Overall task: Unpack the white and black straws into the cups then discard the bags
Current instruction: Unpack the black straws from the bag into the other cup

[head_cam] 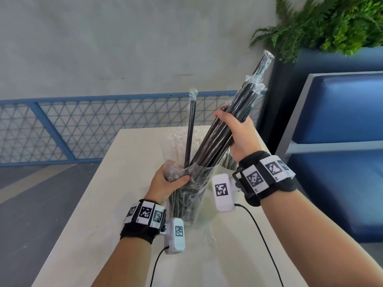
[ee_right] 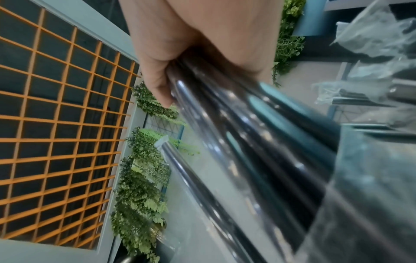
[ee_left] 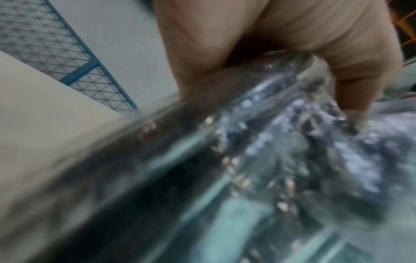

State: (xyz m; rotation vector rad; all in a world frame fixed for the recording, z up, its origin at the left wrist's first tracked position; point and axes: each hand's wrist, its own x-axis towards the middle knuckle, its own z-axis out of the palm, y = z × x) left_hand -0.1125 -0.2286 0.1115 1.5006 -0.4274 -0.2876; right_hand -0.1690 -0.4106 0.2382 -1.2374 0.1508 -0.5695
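My right hand (head_cam: 234,131) grips a bundle of black straws (head_cam: 213,141), each in its own clear wrapper, tilted up to the right. Their lower ends sit inside a crumpled clear bag (head_cam: 192,195) held over the table. My left hand (head_cam: 170,181) grips the bag's bunched mouth. One black straw (head_cam: 191,129) stands apart, nearly upright, out of the bag. The left wrist view shows the left hand (ee_left: 292,44) on the blurred bag (ee_left: 292,142). The right wrist view shows the right hand (ee_right: 202,35) wrapped round the straws (ee_right: 236,133). White straws (head_cam: 178,137) lie behind.
The beige table (head_cam: 103,204) runs forward from me. A pale rounded thing, perhaps a cup (head_cam: 207,206), shows beside the bag. A blue bench (head_cam: 342,141) stands right, ferns (head_cam: 331,21) above it, and a blue mesh railing (head_cam: 62,125) beyond the table.
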